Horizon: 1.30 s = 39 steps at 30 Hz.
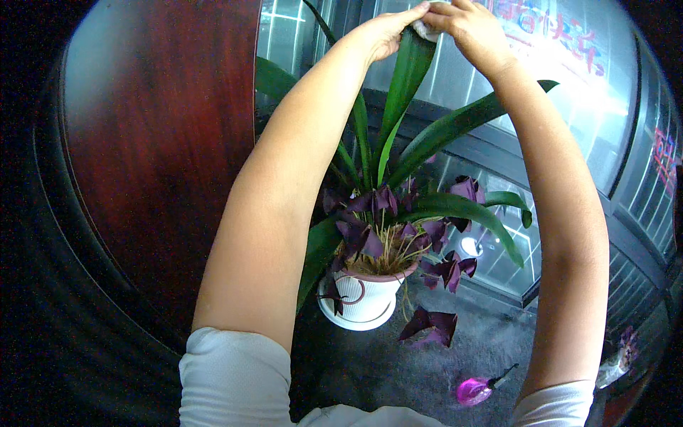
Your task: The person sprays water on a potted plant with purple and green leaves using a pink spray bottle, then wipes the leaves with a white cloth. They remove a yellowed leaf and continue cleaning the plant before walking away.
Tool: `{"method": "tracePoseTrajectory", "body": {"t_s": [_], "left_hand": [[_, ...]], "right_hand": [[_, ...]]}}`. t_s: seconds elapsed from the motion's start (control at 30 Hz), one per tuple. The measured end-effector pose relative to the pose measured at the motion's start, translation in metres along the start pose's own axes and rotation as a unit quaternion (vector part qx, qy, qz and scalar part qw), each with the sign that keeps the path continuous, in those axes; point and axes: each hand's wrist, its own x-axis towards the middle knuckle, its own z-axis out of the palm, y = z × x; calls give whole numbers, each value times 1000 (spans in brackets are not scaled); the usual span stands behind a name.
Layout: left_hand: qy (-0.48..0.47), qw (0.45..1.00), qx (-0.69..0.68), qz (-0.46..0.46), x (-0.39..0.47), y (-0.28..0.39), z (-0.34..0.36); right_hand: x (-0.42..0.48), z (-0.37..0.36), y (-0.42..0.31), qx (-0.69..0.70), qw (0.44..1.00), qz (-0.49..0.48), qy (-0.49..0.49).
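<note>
Both arms reach up to the top edge of the view, to the upper end of a broad green leaf [408, 69]. My left hand [387, 32] pinches at the leaf's tip, beside a white cloth [425, 31]. From the right, my right hand [472, 29] grips the cloth against the leaf, its fingertips meeting those of the left. The leaf grows from a white ribbed pot [368, 293] with a reddish rim, standing on a white saucer [357, 324]. Purple-leaved wood sorrel [373, 235] fills the pot around the strap leaves and hangs over its side.
A dark red wooden panel [160, 133] takes up the left side. Framed window glass [581, 123] with red writing stands behind the plant and to the right. A pink spray bottle [474, 391] lies on the dark floor [368, 379]. At the far right is a wrapped purple bunch [619, 363].
</note>
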Motion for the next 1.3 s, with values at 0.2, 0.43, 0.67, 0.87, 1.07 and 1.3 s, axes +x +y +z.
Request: {"method": "tracePoseTrajectory", "body": {"t_s": [0.2,0.43,0.67,0.87,1.07,1.3], "left_hand": [[248,945,211,38,-2,-10,2],[47,939,328,89,-13,-52,36],[40,942,325,-70,-13,-97,73],[33,959,211,-185,-12,-102,85],[-19,979,75,-188,-13,-94,74],[2,986,121,-111,-3,-80,73]], "right_hand": [[-31,-5,15,88,970,223,-38],[-86,-18,38,290,903,220,-227],[-90,-72,32,268,840,404,-243],[-114,-51,32,245,911,244,-224],[-121,-52,5,141,971,159,-113],[-122,-83,22,474,747,459,82]]}}
